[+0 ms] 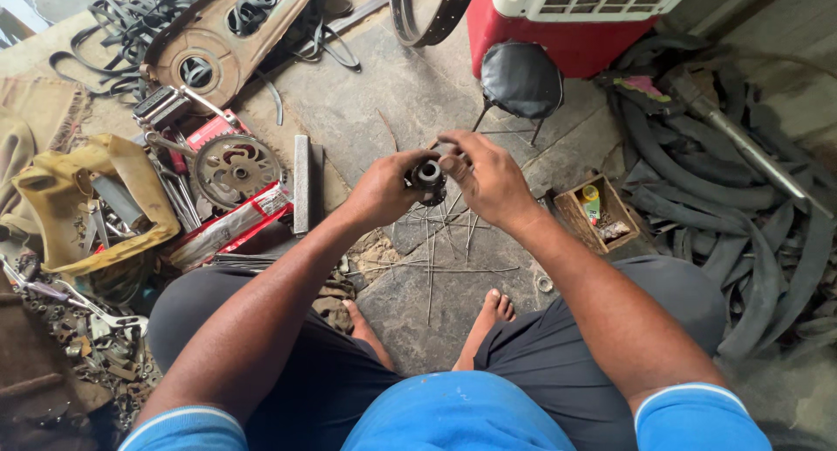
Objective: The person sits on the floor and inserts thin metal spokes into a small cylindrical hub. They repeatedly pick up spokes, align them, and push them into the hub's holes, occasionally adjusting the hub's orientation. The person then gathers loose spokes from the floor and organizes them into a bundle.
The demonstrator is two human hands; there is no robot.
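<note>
Dark metal wheel hub (429, 179) sits between my two hands, held up over the stone floor (418, 93) in front of my knees. My left hand (381, 189) is closed around its left side, fingers wrapped on the barrel. My right hand (488, 179) is clamped on the other end, thumb and fingertips pinching near the top of the hub. Thin spokes (432, 242) hang and fan out below the hub; more lie loose on the floor under it. My bare feet (488, 316) rest on the slab just behind them. A small wooden box (602, 211) of bits, with a little yellow bottle in it, sits just right of my right wrist. A black round stool (521, 78) stands beyond the hands, in front of a red and white cooler (567, 15). Old rubber tyres (741, 215) are heaped well off to the right. To the left: a toothed sprocket (235, 167), a yellow cut-open can (78, 202) holding tools, and scattered wrenches (87, 307).
</note>
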